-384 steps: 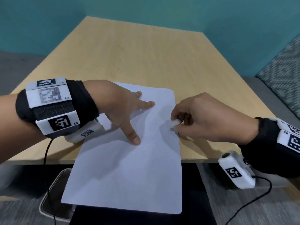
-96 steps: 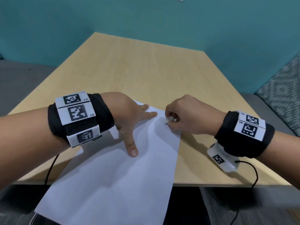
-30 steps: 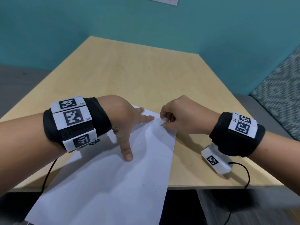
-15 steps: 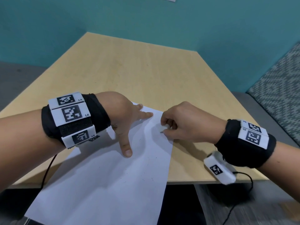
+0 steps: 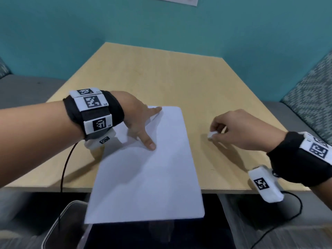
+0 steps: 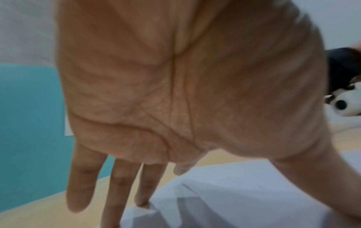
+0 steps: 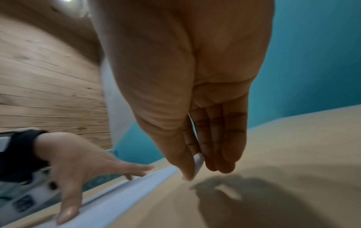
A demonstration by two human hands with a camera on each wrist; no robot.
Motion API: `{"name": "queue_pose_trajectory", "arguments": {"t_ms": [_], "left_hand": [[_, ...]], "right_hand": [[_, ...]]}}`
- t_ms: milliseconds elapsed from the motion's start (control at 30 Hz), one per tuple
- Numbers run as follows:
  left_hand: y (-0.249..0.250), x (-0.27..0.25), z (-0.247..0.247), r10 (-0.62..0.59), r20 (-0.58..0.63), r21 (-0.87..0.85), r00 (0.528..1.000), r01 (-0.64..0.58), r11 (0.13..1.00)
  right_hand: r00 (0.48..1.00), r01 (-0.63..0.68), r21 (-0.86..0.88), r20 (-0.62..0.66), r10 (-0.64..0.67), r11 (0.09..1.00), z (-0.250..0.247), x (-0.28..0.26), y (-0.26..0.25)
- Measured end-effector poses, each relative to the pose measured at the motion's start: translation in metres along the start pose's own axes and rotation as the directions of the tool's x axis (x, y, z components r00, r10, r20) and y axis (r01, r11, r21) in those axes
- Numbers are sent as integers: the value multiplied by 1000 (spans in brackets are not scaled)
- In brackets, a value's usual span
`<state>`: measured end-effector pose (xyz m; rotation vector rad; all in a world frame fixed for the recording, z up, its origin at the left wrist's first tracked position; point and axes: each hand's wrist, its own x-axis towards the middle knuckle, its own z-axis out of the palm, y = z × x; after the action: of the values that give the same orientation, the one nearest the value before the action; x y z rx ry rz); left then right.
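A white sheet of paper (image 5: 149,169) lies on the wooden table (image 5: 161,78), its near half hanging past the front edge. My left hand (image 5: 142,123) rests flat on the sheet's far left part with fingers spread and straight; in the left wrist view the fingertips (image 6: 140,200) press the paper (image 6: 234,192). My right hand (image 5: 231,130) hovers over bare table to the right of the sheet and pinches a small white eraser (image 5: 211,134) between thumb and fingers. The right wrist view shows the eraser (image 7: 197,163) just above the tabletop.
A teal wall (image 5: 107,24) stands behind the table. A patterned cushion (image 5: 312,97) is at the right and a grey seat (image 5: 27,90) at the left. A clear plastic bin (image 5: 59,229) sits below the table's front edge. Cables hang from both wrist cameras.
My right hand has left the sheet's right edge and moved right over bare table, still pinching the eraser. The paper has turned straighter. The left hand stays pressed on it.
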<state>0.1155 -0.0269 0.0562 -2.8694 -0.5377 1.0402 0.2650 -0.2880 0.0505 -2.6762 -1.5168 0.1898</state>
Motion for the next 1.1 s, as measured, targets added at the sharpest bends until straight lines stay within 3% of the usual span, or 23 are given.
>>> {"name": "queue_pose_trajectory", "arguments": {"t_ms": [133,233,433,633,700,800,900,1100], "left_hand": [[-22,2,-13,-46,-75,-136,996,35,990],[-45,3,-33,-40,-212,-90,976,21,996],[-75,10,-53,-3,-373,-102,928,-38,994],[-64,40,-42,-4,-365,-81,931,-28,996],[-61,50,-40,-9,-375,-83,927,-24,996],[-57,58,-38,-12,-388,-66,921,-15,998],[-54,65,-36,-40,-374,-57,927,20,998],[-52,68,-31,-98,-343,-144,934,50,988]], "right_hand": [[986,-158,53,63,155,986,7,-11,24],[983,-178,9,45,177,984,7,-16,22],[997,31,132,-69,-22,991,-3,-61,-43],[977,212,148,-44,-207,966,30,-114,-93],[950,301,109,-123,-287,947,42,-125,-103],[867,447,-25,-234,-440,894,60,-127,-112],[826,474,-121,-284,-488,872,75,-122,-116],[809,454,-170,-332,-485,874,92,-114,-114]]}}
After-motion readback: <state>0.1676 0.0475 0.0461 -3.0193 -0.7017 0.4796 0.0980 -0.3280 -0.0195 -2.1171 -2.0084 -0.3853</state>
